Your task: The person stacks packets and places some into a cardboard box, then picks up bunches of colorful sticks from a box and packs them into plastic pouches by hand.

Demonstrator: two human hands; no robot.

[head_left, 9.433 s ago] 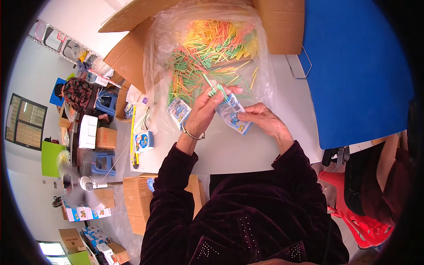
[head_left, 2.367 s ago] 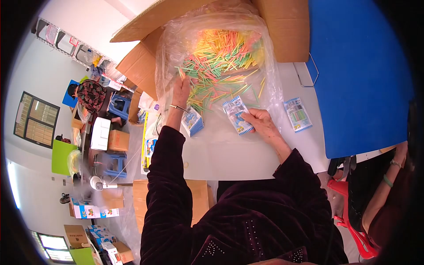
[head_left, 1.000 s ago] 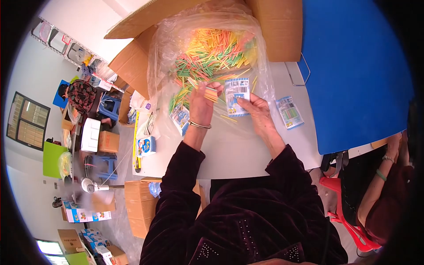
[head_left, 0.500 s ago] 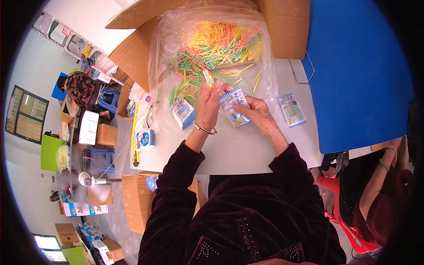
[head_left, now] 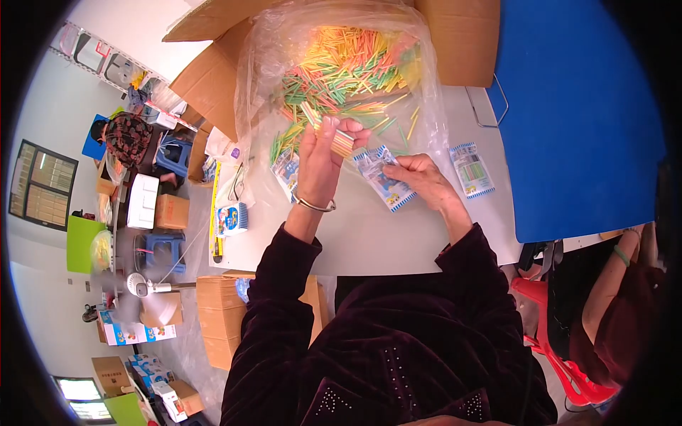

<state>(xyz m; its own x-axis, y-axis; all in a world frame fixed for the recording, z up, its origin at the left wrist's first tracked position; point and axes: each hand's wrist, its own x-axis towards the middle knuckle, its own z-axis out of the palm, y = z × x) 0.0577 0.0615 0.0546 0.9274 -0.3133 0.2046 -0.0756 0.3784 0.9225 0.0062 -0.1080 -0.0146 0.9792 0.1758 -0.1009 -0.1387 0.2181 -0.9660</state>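
My left hand is closed around a small bundle of thin pastel sticks, with pink, yellow and white ends showing. My right hand pinches a blue-and-white printed packet between thumb and fingers. A gap separates the bundle from the packet, and I cannot tell whether the packet is filled. Behind both hands, a heap of loose yellow, pink and green sticks lies on a clear plastic sheet. Another blue-striped packet is partly hidden by my left wrist.
To the right lies a packet beside a large blue board. Cardboard flaps border the heap. A small blue-and-white pack and a yellow ruler sit at the left edge. A person's arm shows at right.
My left hand has moved left, away from the packet, and its stick bundle shows more fully. My right hand still holds the packet, shifted slightly right.
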